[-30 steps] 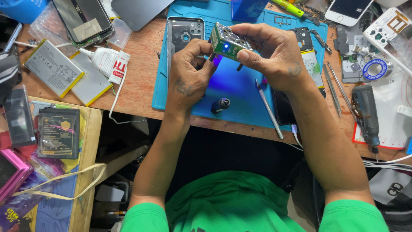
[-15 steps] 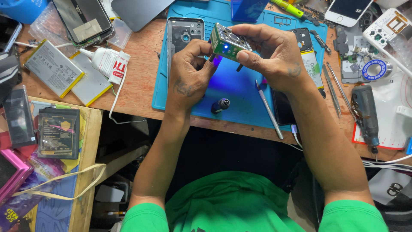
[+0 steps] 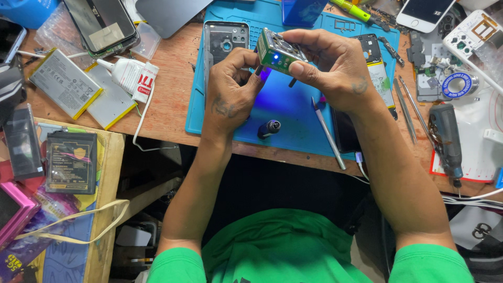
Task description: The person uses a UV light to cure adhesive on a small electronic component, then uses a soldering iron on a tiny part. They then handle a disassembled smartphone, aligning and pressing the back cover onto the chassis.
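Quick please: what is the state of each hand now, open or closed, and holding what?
Left hand: closed, fingertips pinching the near end of the small green circuit board.
Right hand: closed, gripping the same board from the far side.

white glue bottle (image 3: 128, 75) with red label left of mat; dark battery package (image 3: 71, 162) lower left; white phone screen (image 3: 425, 12) top right.
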